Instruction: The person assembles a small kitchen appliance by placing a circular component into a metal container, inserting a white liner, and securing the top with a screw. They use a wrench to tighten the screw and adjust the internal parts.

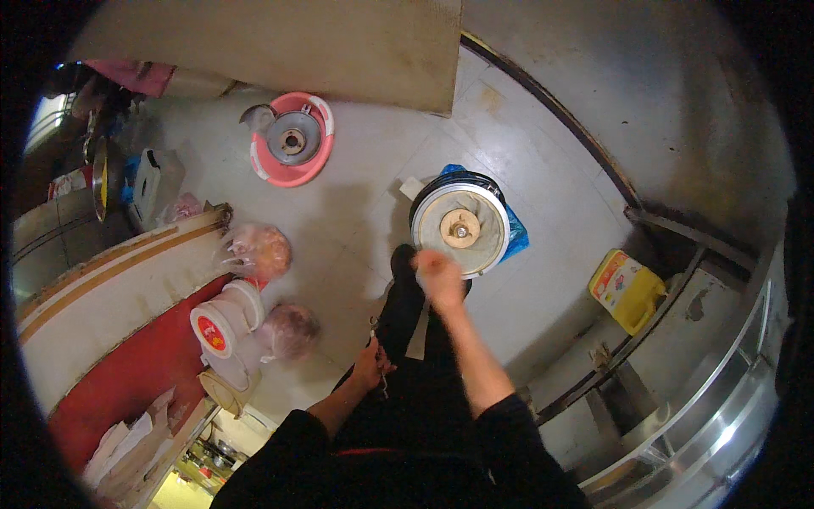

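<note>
In front of my legs stands a round machine part [432, 232] with a white rim and a greyish-beige face. At its centre is a tan hub [460, 229] with a shiny metal bolt. My right hand [443, 280] hovers by the near rim, smeared by motion, so its fingers do not show clearly; I cannot tell whether it touches the rim. Lower and to the left, my left hand [370, 365] is closed around a slim metal tool [373, 324]. The tool's upper tip pokes out above the fingers; its exact kind is unclear.
Blue plastic [515, 236] lies under the round part. A pink basin [287, 173] on the floor holds a round metal piece [294, 138]. White buckets [214, 329] and plastic bags [254, 252] line the left; a yellow jug [629, 290] stands right, by a metal frame [721, 373].
</note>
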`<state>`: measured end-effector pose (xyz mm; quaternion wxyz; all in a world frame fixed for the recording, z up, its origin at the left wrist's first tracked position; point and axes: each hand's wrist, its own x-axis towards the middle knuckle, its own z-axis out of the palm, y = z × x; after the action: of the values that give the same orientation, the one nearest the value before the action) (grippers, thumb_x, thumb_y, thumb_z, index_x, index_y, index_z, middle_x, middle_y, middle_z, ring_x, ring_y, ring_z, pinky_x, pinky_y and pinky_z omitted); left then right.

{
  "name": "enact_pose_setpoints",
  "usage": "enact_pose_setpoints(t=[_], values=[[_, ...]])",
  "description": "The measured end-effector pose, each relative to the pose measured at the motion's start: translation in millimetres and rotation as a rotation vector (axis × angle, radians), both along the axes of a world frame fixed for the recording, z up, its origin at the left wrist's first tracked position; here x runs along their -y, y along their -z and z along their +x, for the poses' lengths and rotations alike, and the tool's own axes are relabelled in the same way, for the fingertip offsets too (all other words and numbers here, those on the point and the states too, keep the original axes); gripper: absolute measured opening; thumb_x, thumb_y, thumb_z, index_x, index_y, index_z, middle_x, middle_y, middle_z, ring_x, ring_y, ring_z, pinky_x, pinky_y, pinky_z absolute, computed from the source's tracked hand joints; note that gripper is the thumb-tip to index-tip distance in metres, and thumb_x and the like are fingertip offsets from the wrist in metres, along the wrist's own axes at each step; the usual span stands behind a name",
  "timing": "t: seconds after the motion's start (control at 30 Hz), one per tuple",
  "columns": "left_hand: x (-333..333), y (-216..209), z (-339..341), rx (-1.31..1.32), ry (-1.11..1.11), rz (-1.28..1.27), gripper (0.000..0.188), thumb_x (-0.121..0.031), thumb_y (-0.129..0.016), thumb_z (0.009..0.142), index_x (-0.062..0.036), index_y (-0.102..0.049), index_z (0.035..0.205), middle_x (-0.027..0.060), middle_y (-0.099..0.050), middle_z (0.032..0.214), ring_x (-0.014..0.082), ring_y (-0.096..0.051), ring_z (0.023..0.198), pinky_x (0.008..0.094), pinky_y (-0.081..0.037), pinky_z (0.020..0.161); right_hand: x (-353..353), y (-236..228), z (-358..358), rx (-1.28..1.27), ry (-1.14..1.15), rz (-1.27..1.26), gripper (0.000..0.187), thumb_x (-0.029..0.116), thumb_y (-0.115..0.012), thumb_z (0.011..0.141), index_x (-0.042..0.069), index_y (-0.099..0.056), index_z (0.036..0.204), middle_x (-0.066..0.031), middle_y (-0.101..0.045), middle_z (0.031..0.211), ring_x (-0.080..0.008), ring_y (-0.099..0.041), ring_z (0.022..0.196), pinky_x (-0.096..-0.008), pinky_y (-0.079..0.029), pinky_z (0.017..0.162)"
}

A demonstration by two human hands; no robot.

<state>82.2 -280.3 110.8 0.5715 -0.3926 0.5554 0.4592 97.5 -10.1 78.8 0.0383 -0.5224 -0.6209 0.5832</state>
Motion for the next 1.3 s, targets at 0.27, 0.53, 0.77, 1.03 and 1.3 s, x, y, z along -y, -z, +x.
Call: enact_pose_setpoints(t=[0.27,0.53,0.77,1.03,1.3], values=[[-95.2,-2.4,13.2,-0.243,0.083,0.118,0.030,-0.033,-0.044,0.097,-0.0062,-0.055,0.093,0.0069,-0.058,0.077,0.0200,-0.057,0.070,0.0343,-0.049,0.070,26.7,-37.0,112.8,0.005,-0.322,-0.254,0.043,0.040,-0.053,0.093,0.002,-0.057,0.113,-0.0172,-0.066,0.099,-0.0315,-0.065,0.086,-0.0409,-0.049,0.076],[-209.7,20.0,-22.9,-1.018,0.970,0.301,0.022,-0.019,-0.056,0.092,-0.0049,-0.060,0.109,0.0129,-0.062,0.099,0.0234,-0.058,0.088,0.0333,-0.047,0.078,46.3,-31.1,114.1,-0.142,0.367,-0.500,0.022,0.018,-0.045,0.099,0.006,-0.055,0.114,0.0022,-0.048,0.066,-0.0049,-0.042,0.051,-0.0213,-0.036,0.046],[-235.8,64.1,-50.9,-1.342,0.916,-0.187,0.049,-0.004,-0.068,0.075,-0.0015,-0.048,0.120,0.0217,-0.049,0.111,0.0381,-0.053,0.097,0.0432,-0.044,0.084,52.1,4.5,102.6,-0.077,0.481,-0.469,0.013,0.018,-0.047,0.099,0.010,-0.055,0.104,0.0030,-0.046,0.065,-0.0048,-0.036,0.047,-0.0198,-0.031,0.041],[-236.2,85.5,-58.7,-1.296,0.977,-0.222,0.043,-0.001,-0.069,0.073,-0.0023,-0.049,0.111,0.0220,-0.050,0.107,0.0400,-0.054,0.093,0.0441,-0.045,0.079,77.8,33.5,70.9,-0.214,0.716,-0.616,0.015,0.020,-0.045,0.099,0.012,-0.055,0.105,0.0023,-0.048,0.063,-0.0069,-0.037,0.043,-0.0217,-0.029,0.038],[-242.0,81.6,-61.9,-1.427,0.999,-0.215,0.038,0.003,-0.068,0.067,-0.0025,-0.052,0.101,0.0211,-0.052,0.102,0.0404,-0.055,0.091,0.0461,-0.045,0.076,34.7,32.6,113.7,-0.114,0.494,-0.671,0.018,0.023,-0.049,0.097,0.012,-0.060,0.104,0.0016,-0.051,0.060,-0.0078,-0.041,0.043,-0.0227,-0.033,0.039]])
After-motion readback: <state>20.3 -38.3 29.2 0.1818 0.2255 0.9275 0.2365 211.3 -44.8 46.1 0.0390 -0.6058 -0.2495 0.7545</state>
